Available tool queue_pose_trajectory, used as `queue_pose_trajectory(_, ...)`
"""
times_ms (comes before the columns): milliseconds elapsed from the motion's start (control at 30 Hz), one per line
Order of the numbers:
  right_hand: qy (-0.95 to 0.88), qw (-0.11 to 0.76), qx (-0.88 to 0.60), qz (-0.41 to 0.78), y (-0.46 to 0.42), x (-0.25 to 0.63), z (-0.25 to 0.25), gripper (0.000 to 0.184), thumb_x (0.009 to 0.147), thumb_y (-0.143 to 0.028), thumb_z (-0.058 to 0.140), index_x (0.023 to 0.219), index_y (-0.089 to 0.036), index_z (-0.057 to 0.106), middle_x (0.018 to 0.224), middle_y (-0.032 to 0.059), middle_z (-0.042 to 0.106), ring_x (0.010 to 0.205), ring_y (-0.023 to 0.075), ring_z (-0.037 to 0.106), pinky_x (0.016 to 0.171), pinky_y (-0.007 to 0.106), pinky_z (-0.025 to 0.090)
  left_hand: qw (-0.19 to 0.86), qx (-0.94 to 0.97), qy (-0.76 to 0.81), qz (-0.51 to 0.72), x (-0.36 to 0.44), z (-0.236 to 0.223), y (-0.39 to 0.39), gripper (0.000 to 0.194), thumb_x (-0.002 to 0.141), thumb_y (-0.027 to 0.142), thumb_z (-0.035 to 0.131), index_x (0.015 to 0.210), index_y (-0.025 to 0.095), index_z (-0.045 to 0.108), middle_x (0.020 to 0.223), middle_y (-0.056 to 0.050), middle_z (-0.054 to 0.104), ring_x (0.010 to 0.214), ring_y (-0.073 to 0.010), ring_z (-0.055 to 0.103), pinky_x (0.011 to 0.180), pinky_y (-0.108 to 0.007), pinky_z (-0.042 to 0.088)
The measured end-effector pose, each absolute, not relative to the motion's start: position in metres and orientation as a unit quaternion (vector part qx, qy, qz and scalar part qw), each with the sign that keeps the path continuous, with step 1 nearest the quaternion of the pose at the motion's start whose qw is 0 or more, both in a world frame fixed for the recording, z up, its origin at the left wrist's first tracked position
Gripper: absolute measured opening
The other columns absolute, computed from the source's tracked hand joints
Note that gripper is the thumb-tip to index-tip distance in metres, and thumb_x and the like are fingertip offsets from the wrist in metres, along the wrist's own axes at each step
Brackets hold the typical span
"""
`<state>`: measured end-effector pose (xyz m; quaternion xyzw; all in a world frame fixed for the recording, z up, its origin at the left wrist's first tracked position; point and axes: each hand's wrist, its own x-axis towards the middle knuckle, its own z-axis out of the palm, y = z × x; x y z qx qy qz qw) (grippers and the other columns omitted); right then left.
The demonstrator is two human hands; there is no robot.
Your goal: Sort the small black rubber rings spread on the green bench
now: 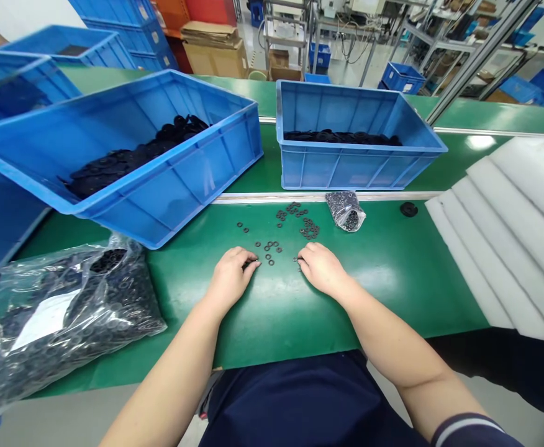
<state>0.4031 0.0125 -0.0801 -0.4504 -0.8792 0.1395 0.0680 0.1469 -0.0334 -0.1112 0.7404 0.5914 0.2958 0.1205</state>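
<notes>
Black rings (268, 247): small and loose, scattered on the bench just ahead of the hands, with a denser heap (309, 228) farther forward.
Handling: they look light and probably soft, perhaps rubber, though the material is hard to tell from this view. They seem likely to slide or roll at a nudge, so a fingertip pinch on the rim looks like the surest hold.
Left hand (229, 276): curled and closed into a pinch, with something small and dark at the fingertips (252, 262), apparently rings.
Right hand (322, 270): curled, with the fingertips (302, 261) down beside a few rings; whether they grip one cannot be told.
Bench (384, 298): green top, carrying the rings and everything below.
Nearby: a small clear bag of rings (345, 211) lies ahead of the right hand, and a dark round piece (408, 209) sits farther right.
Left side: a large clear plastic bag (67, 323), packed with dark rings, lies on the bench.
Crates: 2 blue plastic crates (341, 167) stand ahead, both holding black rings, the left one tilted.
Right side: white foam sheets (509, 236) lie overlapping.
</notes>
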Motion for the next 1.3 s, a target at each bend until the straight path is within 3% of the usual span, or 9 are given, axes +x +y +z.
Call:
queue_pose_trajectory(467, -0.824, 0.099, -0.534, 0.161, 0.032, 0.393, -0.081, 0.022, 0.101, -0.022, 0.049, 0.105, -0.018, 0.07, 0.107, 0.0079, 0.072, 0.1, 0.0207, 0.065, 0.087, 0.029, 0.045, 0.094, 0.783, 0.514, 0.337, 0.179, -0.118, -0.028, 0.02, 0.1, 0.03, 0.052, 0.094, 0.017, 0.065, 0.089, -0.008, 0.066, 0.088, -0.0214, 0.062, 0.082, -0.035, 0.053)
queue_pose_trajectory(767, -0.771, 0.107, -0.613, 0.132, 0.04, 0.381, -0.088, 0.024, 0.101, -0.027, 0.047, 0.109, -0.021, 0.068, 0.105, 0.0067, 0.074, 0.095, 0.0225, 0.068, 0.077, 0.03, 0.046, 0.078, 0.788, 0.504, 0.346, 0.176, -0.123, -0.029, 0.021, 0.101, 0.029, 0.053, 0.094, 0.016, 0.068, 0.09, -0.007, 0.067, 0.085, -0.0184, 0.065, 0.079, -0.03, 0.053)
queue_pose_trajectory(1000, -0.792, 0.133, -0.582, 0.13, 0.04, 0.381, -0.091, 0.031, 0.102, -0.028, 0.045, 0.122, -0.022, 0.068, 0.114, 0.0071, 0.073, 0.103, 0.0211, 0.067, 0.087, 0.028, 0.048, 0.007, 0.797, 0.547, 0.257, 0.184, -0.119, -0.039, 0.03, 0.102, 0.029, 0.047, 0.089, 0.016, 0.07, 0.086, -0.008, 0.064, 0.078, -0.0187, 0.059, 0.069, -0.031, 0.048)
queue_pose_trajectory(1133, -0.818, 0.121, -0.551, 0.112, 0.038, 0.382, -0.096, 0.034, 0.103, -0.031, 0.043, 0.12, -0.024, 0.072, 0.109, 0.0074, 0.071, 0.099, 0.0203, 0.067, 0.086, 0.028, 0.049, -0.046, 0.793, 0.575, 0.199, 0.196, -0.115, -0.055, 0.026, 0.1, 0.024, 0.046, 0.106, 0.013, 0.069, 0.095, -0.012, 0.063, 0.082, -0.0226, 0.056, 0.071, -0.035, 0.046)
queue_pose_trajectory(1300, -0.822, 0.129, -0.545, 0.1, 0.038, 0.378, -0.097, 0.034, 0.103, -0.032, 0.045, 0.125, -0.022, 0.07, 0.114, 0.0084, 0.069, 0.1, 0.02, 0.066, 0.086, 0.027, 0.049, -0.033, 0.805, 0.56, 0.195, 0.205, -0.115, -0.061, 0.031, 0.099, 0.023, 0.048, 0.122, 0.011, 0.064, 0.112, -0.017, 0.062, 0.093, -0.0264, 0.056, 0.078, -0.039, 0.048)
